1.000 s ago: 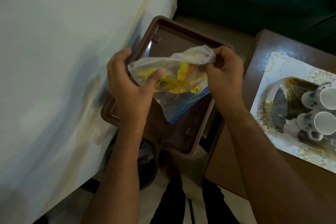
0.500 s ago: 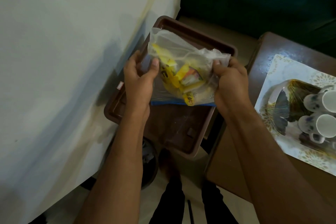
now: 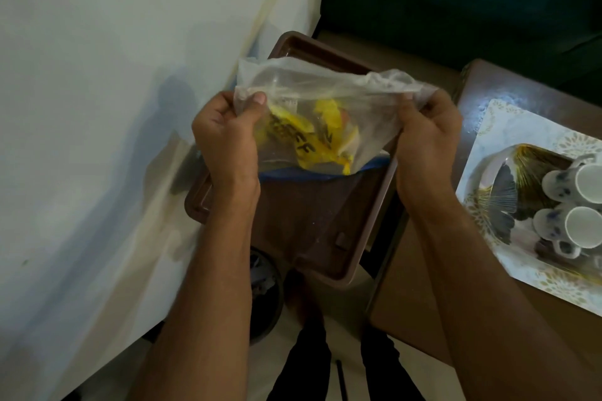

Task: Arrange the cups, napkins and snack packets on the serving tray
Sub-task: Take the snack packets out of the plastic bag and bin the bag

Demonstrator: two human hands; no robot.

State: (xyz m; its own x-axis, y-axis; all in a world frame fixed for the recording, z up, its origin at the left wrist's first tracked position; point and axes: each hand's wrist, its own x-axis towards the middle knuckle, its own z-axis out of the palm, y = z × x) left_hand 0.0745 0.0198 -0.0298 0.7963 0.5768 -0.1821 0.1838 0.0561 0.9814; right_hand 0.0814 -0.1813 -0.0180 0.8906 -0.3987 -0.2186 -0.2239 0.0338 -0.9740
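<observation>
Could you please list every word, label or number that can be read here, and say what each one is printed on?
"FF": black letters on the yellow snack packets inside the clear plastic bag; the rest of that word is creased and blurred, unreadable.
Cups and patterned tray: only decoration, no text.

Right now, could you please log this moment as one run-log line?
left hand: grips bag edge | right hand: grips bag edge | plastic bag: over brown tray, yellow packets inside | cups: side table
</observation>
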